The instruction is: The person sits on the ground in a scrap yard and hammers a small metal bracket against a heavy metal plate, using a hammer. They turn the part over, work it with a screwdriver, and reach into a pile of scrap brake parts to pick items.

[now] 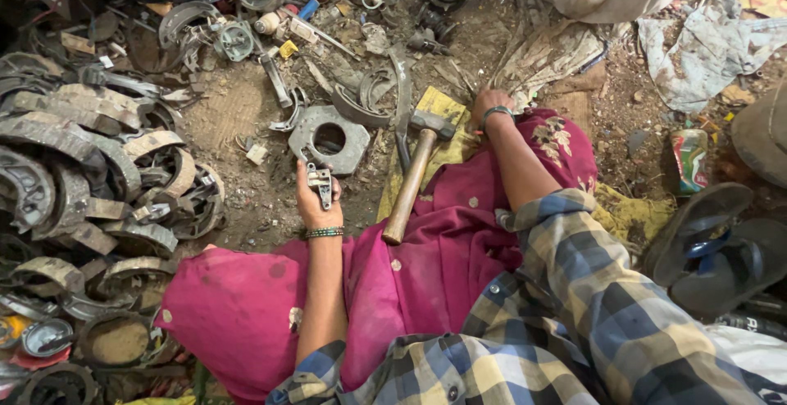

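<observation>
Blue-yellow checked sleeves (574,307), magenta cloth lap (426,266).
Left hand (316,200) fingers grasp small grey metal part (320,182); right hand (490,106) fingers' grip unclear, beside wooden-handled steel hammer (414,171).

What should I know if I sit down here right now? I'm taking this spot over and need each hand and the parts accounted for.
Left hand: closed around a small grey metal part, held up above the dirt floor.
Right hand: holds nothing, resting on the ground past the knee.
Hammer: lies untouched between the hands, head on a yellow cloth, handle toward the lap.
Flat metal plate with a round hole: just ahead of the left hand.
Curved brake shoes: piled at the left.
How much is done or left: cannot tell.
</observation>
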A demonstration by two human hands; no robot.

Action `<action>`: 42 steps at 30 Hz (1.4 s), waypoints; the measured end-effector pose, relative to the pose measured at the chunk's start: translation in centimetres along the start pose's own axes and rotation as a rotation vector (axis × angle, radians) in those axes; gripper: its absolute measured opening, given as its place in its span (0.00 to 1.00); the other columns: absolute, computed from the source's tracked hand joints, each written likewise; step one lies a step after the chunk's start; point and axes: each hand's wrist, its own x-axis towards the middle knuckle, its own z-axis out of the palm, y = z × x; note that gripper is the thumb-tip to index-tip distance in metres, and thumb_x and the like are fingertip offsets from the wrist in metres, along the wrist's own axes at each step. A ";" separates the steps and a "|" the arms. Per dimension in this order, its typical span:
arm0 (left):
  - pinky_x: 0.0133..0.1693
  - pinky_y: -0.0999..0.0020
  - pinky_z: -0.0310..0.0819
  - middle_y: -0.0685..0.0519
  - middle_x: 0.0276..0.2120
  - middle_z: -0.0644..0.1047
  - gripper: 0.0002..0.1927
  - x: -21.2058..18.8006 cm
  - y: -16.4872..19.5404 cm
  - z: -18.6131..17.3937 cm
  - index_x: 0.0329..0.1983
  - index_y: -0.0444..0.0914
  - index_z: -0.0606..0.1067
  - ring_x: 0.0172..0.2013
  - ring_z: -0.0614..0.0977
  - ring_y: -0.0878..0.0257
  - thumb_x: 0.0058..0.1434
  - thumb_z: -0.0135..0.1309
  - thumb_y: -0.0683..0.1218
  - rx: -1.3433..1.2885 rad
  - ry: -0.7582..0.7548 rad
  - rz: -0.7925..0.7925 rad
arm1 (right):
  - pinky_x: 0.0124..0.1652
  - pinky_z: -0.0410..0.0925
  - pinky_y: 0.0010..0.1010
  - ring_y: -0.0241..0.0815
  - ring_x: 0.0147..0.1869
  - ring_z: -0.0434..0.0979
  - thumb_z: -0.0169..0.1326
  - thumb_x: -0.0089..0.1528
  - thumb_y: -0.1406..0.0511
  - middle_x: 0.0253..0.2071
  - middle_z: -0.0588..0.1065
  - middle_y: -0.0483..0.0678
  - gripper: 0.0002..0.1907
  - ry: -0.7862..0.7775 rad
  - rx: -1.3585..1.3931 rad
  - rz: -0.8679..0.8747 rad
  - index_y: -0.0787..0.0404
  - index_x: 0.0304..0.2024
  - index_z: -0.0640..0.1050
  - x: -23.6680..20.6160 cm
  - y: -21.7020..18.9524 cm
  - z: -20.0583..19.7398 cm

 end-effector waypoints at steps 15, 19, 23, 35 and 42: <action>0.17 0.69 0.61 0.49 0.29 0.79 0.20 0.4 -0.3 -2.1 0.40 0.39 0.75 0.17 0.74 0.61 0.74 0.47 0.59 0.018 0.020 -0.045 | 0.55 0.67 0.52 0.64 0.60 0.70 0.57 0.58 0.65 0.55 0.72 0.63 0.26 0.584 0.394 -0.130 0.59 0.60 0.73 -0.6 0.5 0.6; 0.17 0.70 0.61 0.50 0.28 0.79 0.22 0.5 -0.3 -3.6 0.39 0.38 0.75 0.17 0.74 0.61 0.74 0.47 0.60 0.023 0.003 -0.064 | 0.53 0.71 0.49 0.60 0.54 0.78 0.60 0.64 0.59 0.50 0.79 0.60 0.19 0.440 0.463 -0.250 0.59 0.54 0.79 0.5 3.6 0.0; 0.18 0.69 0.62 0.49 0.26 0.77 0.24 0.7 -0.4 -4.5 0.39 0.36 0.75 0.17 0.74 0.60 0.76 0.47 0.61 0.031 -0.009 -0.062 | 0.47 0.76 0.39 0.44 0.43 0.83 0.56 0.68 0.57 0.43 0.82 0.52 0.17 0.063 0.680 -0.397 0.59 0.55 0.80 1.5 9.2 -2.2; 0.18 0.70 0.61 0.49 0.31 0.79 0.19 0.8 -0.1 -4.1 0.43 0.40 0.76 0.17 0.74 0.62 0.74 0.47 0.59 0.079 0.019 -0.066 | 0.70 0.59 0.46 0.50 0.76 0.63 0.54 0.68 0.58 0.75 0.59 0.48 0.30 0.383 -0.060 -0.425 0.51 0.73 0.68 -3.5 20.4 6.7; 0.17 0.70 0.60 0.51 0.28 0.79 0.19 0.9 0.0 -4.6 0.41 0.40 0.75 0.16 0.73 0.62 0.74 0.48 0.59 0.158 0.068 -0.022 | 0.59 0.66 0.43 0.54 0.62 0.73 0.46 0.73 0.59 0.62 0.74 0.61 0.26 -0.299 1.487 0.377 0.69 0.67 0.73 -10.9 22.0 14.0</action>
